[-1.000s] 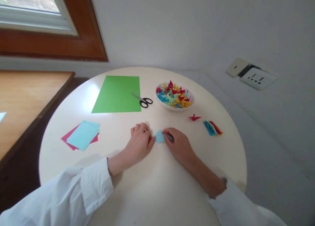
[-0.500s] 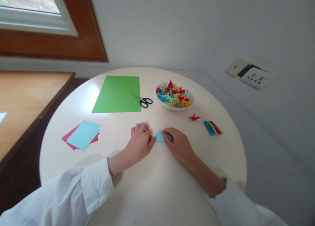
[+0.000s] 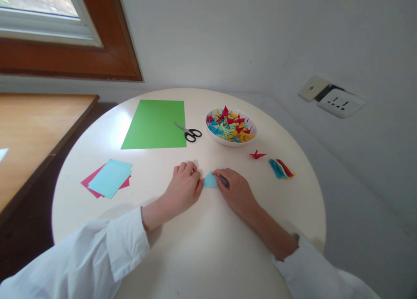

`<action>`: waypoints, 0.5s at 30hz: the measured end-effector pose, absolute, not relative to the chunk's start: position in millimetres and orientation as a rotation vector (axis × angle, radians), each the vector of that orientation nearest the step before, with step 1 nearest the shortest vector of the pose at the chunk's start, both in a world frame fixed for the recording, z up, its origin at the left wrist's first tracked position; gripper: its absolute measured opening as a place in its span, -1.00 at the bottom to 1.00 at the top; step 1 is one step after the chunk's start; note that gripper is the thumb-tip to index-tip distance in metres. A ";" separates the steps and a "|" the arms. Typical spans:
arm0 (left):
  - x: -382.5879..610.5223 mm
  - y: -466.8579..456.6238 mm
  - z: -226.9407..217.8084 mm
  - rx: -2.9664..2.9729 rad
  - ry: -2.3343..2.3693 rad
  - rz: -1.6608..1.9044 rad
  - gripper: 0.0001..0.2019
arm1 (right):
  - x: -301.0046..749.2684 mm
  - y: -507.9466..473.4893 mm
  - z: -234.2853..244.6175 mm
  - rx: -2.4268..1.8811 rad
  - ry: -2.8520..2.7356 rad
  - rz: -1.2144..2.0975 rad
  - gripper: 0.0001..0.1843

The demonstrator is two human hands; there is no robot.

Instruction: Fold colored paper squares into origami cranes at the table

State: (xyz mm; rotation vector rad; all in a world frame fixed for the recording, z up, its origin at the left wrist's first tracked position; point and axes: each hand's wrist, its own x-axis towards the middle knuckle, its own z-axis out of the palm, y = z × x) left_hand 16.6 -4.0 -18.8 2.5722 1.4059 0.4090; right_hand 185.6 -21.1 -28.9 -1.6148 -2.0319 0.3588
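A small light blue folded paper (image 3: 210,180) lies on the table in front of me, its visible part shaped like a triangle. My right hand (image 3: 237,189) grips its right side between thumb and fingers, hiding that end. At the left corner, the thumb of my left hand (image 3: 184,184) presses on the paper, with the other fingers curled in. A red folded paper crane (image 3: 257,155) sits beyond my right hand. Just past it is a small stack of coloured folded papers (image 3: 282,169).
On the round white table (image 3: 182,264) stands a white bowl (image 3: 228,143) full of coloured paper cranes. Black-handled scissors (image 3: 192,135) rest partly on a green sheet (image 3: 153,125). Light blue squares (image 3: 110,178) overlap pink paper (image 3: 94,176) at left. A wall socket (image 3: 341,102) is at right.
The thumb of my left hand has shifted slightly left along the paper's corner. My right hand keeps its grip almost unmoved, and the other things stay where they were.
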 end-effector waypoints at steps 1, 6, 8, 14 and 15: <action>14.9 -2.0 -18.3 2.596 1.406 0.393 -0.78 | 185.7 -21.1 -29.1 -1.617 -2.032 0.357 -0.80; 4.0 9.9 -11.8 2.558 1.497 0.397 -0.76 | 185.5 -20.9 -29.6 -1.625 -2.035 0.360 -0.80; 0.1 11.6 -7.6 2.505 1.440 0.528 -0.77 | 185.1 -20.9 -29.2 -1.631 -2.035 0.358 -0.80; -7.4 9.5 -0.5 2.550 0.949 0.639 -0.73 | 184.5 -21.3 -27.9 -1.643 -2.032 0.369 -0.80; -8.1 10.1 -1.3 2.557 0.924 0.610 -0.71 | 184.4 -21.2 -28.1 -1.645 -2.034 0.366 -0.80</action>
